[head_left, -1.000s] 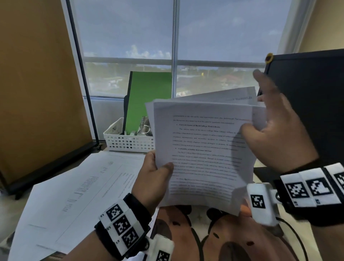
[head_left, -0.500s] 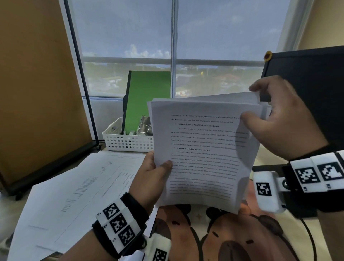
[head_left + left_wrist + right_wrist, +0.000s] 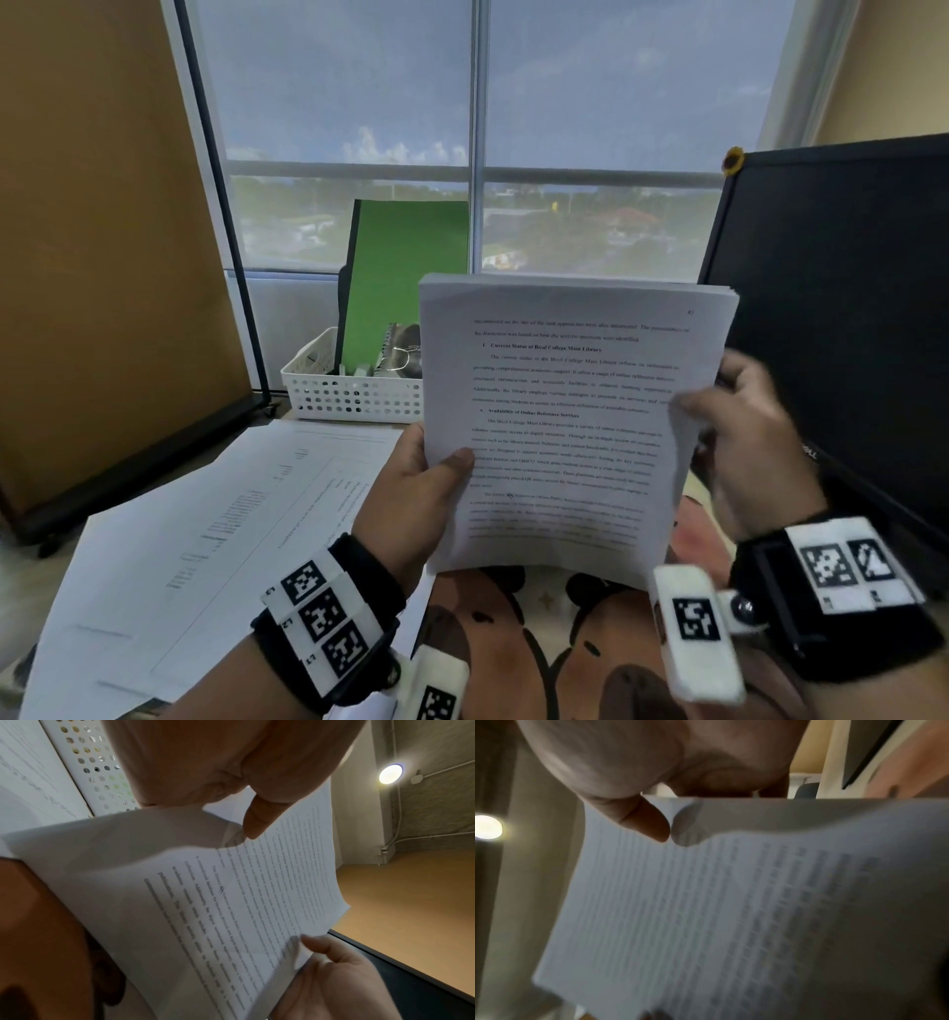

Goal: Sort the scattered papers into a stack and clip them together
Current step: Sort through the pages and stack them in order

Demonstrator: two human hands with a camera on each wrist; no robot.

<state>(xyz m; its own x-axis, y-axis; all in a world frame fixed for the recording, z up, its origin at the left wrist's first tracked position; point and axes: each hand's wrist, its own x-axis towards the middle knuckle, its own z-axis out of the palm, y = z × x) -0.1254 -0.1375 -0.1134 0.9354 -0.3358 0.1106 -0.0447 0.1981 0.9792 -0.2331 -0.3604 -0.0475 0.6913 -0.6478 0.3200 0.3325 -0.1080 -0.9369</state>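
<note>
Upright stack of white printed paper sheets (image 3: 565, 426) at frame centre, left hand (image 3: 411, 493) pinching its left edge thumb-front, blurred right hand (image 3: 739, 442) gripping its right edge, loose white sheets (image 3: 205, 539) on bench lower left

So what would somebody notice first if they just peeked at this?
Probably the stack of papers held upright in the middle, the left hand gripping its left edge and the right hand at its right edge. Then the bright green folder standing in the white basket by the window, and loose sheets lying on the desk at left.
</note>
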